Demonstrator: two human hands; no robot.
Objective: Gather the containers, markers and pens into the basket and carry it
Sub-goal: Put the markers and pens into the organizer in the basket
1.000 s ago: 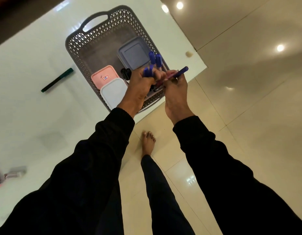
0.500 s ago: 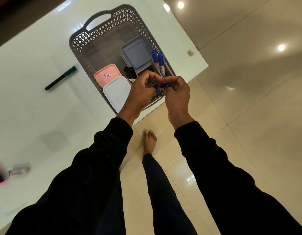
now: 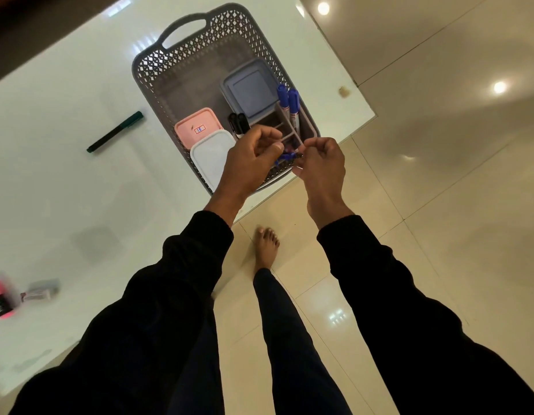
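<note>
Blue-capped slim plastic pens (image 3: 285, 155) lie bunched between both hands, just over the near end of the grey perforated plastic basket (image 3: 170, 70); left hand (image 3: 250, 163) and right hand (image 3: 321, 163) both curl round them, long axis running hand to hand, basket directly beneath

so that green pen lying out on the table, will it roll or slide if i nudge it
The green pen looks slim and round, so a sideways nudge would probably roll it. The white table is glossy and reflective, so it may also slide easily. It looks stiff and light; a pinch at mid-length should lift it level.
</note>
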